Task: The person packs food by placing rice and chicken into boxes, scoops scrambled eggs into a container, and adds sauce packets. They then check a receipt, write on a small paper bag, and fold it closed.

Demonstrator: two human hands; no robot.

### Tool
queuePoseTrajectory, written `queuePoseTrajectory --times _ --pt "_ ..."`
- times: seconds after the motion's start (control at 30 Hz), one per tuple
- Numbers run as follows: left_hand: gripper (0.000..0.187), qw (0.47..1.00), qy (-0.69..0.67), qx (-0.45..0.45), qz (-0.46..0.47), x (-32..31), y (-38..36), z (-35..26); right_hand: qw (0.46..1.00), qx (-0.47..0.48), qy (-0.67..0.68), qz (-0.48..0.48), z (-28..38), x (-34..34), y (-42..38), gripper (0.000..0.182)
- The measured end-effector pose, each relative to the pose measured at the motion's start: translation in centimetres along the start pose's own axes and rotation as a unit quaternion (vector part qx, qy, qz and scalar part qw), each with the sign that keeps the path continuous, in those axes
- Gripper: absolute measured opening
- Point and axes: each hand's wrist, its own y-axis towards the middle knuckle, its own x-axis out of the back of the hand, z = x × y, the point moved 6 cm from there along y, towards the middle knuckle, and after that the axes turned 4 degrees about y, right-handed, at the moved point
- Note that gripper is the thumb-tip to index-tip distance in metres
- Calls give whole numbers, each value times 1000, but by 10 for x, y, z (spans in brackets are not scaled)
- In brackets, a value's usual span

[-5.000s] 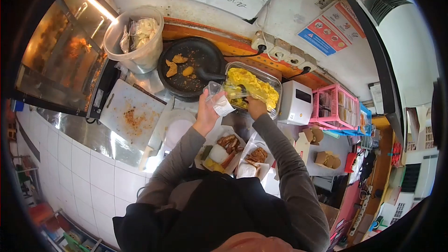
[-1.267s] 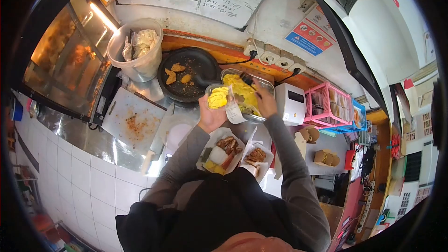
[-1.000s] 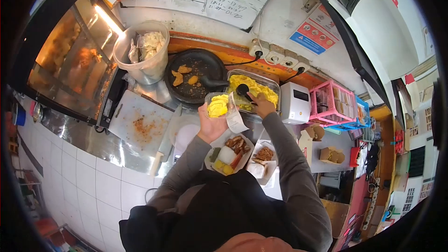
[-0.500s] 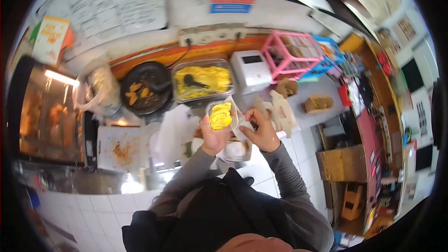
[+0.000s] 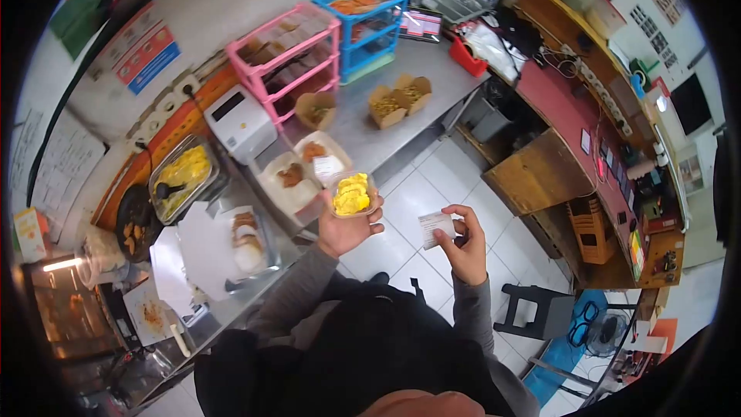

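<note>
My left hand (image 5: 345, 233) is closed around a small clear plastic tub (image 5: 333, 199) from below. Yellow food that looks like scrambled egg (image 5: 353, 191) fills it. Off to the right, over the floor, my right hand (image 5: 466, 253) pinches a small white printed slip (image 5: 434, 228) between thumb and fingers; its text is too small to read. Just beyond the tub, an open takeaway box (image 5: 270, 182) with brown food and rice sits on the counter. A second white printed slip (image 5: 328, 166) lies on the neighbouring box.
A steel counter (image 5: 386, 143) carries brown cardboard boxes (image 5: 386, 106) of food, a pink drawer rack (image 5: 289, 54), a blue rack (image 5: 367, 27) and a white printer (image 5: 241, 125). A glass tray of yellow food (image 5: 185, 174) stands left. A dark stool (image 5: 538, 311) is at right.
My view has turned right, from the cooking area toward the counter's right end and floor. Both hands moved along, now wider apart; the right hand now holds the slip away from the tub.
</note>
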Motion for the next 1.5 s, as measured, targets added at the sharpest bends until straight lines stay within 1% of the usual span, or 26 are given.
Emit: queuePoseTrajectory --times 0.07,0.17,0.2,0.23,0.33,0.37,0.47,0.5,0.6,0.63,0.73,0.83,0.93,1.0,1.07,1.1,1.13,1.2,1.23,1.3,1.37,1.4,1.47,1.5 --pt "97 998 58 21 -17 -1 27 4 999 -12 20 -24 -6 31 8 39" --pt "95 994 110 -9 -27 8 66 -3 998 -11 58 -31 -9 60 39 38" --pt "94 992 123 -19 -26 15 79 -7 997 -2 72 -29 -9 65 54 38" --pt "94 995 101 -14 -12 20 93 -14 996 7 83 -24 -8 72 69 38" --pt "98 966 244 -48 -76 57 132 -35 999 24 43 3 -10 98 124 38" --pt "98 963 258 -39 -74 63 151 -42 999 32 21 9 -11 109 145 38" --pt "96 897 417 -119 -88 95 216 -61 998 49 -43 21 -15 144 209 37" --pt "89 904 395 -122 -114 104 237 -63 998 48 -52 1 -17 157 232 34" --pt "83 826 512 -182 -146 144 320 -75 994 33 -93 -42 -4 193 296 32" --pt "66 829 518 -160 -140 167 350 -71 990 83 -99 -63 1 206 315 31" --pt "51 754 620 -117 -183 236 437 -49 992 55 -55 -101 4 242 361 32" --pt "47 663 690 -154 -247 263 509 -38 990 34 -42 -130 -4 271 399 31" --pt "48 605 719 -177 -293 325 568 -27 991 18 -23 -133 -28 298 445 32" --pt "56 580 728 -186 -314 356 599 -28 993 23 -55 -106 -45 317 485 33" --pt "62 556 733 -184 -345 384 618 -28 997 -1 -35 -67 -63 333 533 35" --pt "78 560 730 -161 -357 403 625 -29 999 1 -36 -40 -69 341 560 36" --pt "83 535 748 -124 -372 414 623 -26 1000 -22 -14 -17 -74 348 586 37" --pt "93 474 783 -64 -398 425 639 -39 999 29 -16 28 -71 359 646 38" --pt "97 399 809 -41 -430 415 651 -48 997 46 -20 58 -82 368 677 42" --pt "106 247 839 27 -484 365 657 -49 993 35 7 111 -80 375 728 45" --pt "98 280 860 -5 -426 326 671 -55 985 32 37 164 -76 373 774 51" --pt "94 297 869 -16 -396 317 671 -54 982 38 56 177 -78 370 794 52" --pt "69 511 808 62 -287 346 646 -25 974 46 87 206 -83 359 831 53" --pt "63 569 755 137 -295 348 628 -13 968 49 88 231 -88 352 847 55"
